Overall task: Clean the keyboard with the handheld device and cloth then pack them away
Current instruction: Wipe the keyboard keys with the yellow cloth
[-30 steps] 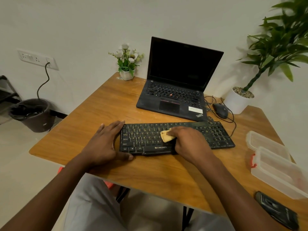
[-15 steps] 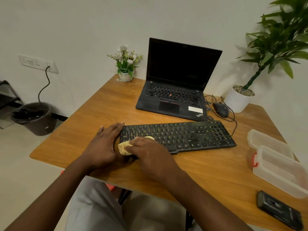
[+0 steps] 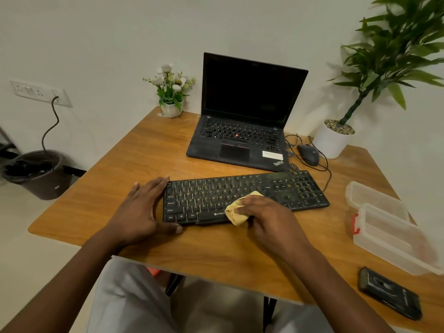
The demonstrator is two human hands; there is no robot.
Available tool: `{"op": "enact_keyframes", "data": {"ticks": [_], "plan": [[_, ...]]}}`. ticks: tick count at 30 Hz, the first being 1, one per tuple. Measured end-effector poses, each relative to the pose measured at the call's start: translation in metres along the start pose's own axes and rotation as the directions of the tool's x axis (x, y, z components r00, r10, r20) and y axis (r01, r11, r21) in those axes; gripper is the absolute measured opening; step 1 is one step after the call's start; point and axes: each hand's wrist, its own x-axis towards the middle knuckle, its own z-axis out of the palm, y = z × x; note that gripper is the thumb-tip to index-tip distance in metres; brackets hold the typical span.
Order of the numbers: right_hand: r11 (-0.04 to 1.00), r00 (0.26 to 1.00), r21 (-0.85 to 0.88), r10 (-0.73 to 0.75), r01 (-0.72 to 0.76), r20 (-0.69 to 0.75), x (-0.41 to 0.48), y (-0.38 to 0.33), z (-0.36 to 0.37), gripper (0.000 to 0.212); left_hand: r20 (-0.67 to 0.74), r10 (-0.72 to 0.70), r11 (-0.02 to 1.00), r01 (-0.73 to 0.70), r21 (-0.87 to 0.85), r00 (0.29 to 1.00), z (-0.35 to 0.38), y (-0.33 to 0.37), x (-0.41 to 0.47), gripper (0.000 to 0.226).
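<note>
A black keyboard (image 3: 245, 193) lies across the middle of the wooden table (image 3: 216, 251). My right hand (image 3: 266, 215) grips a bunched yellow cloth (image 3: 236, 210) and presses it on the keyboard's front edge near the space bar. My left hand (image 3: 141, 210) lies flat against the keyboard's left end, fingers straight, thumb at the front corner. A black handheld device (image 3: 389, 293) lies at the table's front right corner, away from both hands.
An open black laptop (image 3: 242, 131) stands behind the keyboard, with a wired mouse (image 3: 308, 151) to its right. A clear plastic box (image 3: 391, 234) with lid sits at the right edge. A small flower pot (image 3: 171, 108), a large potted plant (image 3: 334, 140), a floor bin (image 3: 38, 174).
My right hand swept the cloth from the keyboard's middle to its left front corner, then back right to the space bar area. My left hand stayed at the keyboard's left end.
</note>
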Motion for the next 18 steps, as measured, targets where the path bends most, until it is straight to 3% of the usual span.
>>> {"op": "enact_keyframes", "data": {"ticks": [7, 11, 14, 18], "plan": [[0.997, 0.998, -0.068, -0.045, 0.047, 0.034, 0.007, 0.005, -0.018, 0.043, 0.026, -0.010, 1.000, 0.010, -0.006, 1.000, -0.002, 0.005, -0.002, 0.148], [0.998, 0.997, 0.057, -0.021, 0.025, -0.080, 0.025, 0.000, -0.027, 0.042, 0.000, 0.000, 0.999, 0.000, 0.052, 1.000, -0.001, 0.012, -0.002, 0.146], [0.997, 0.989, 0.045, -0.061, 0.067, -0.132, 0.039, -0.017, -0.022, 0.046, -0.005, 0.043, 0.992, -0.042, 0.119, 0.999, 0.002, 0.029, 0.006, 0.148], [0.986, 0.993, -0.112, -0.122, 0.122, 0.003, 0.051, -0.045, -0.001, 0.055, 0.022, 0.060, 0.978, -0.063, 0.199, 0.998, 0.009, 0.062, 0.025, 0.147]]}}
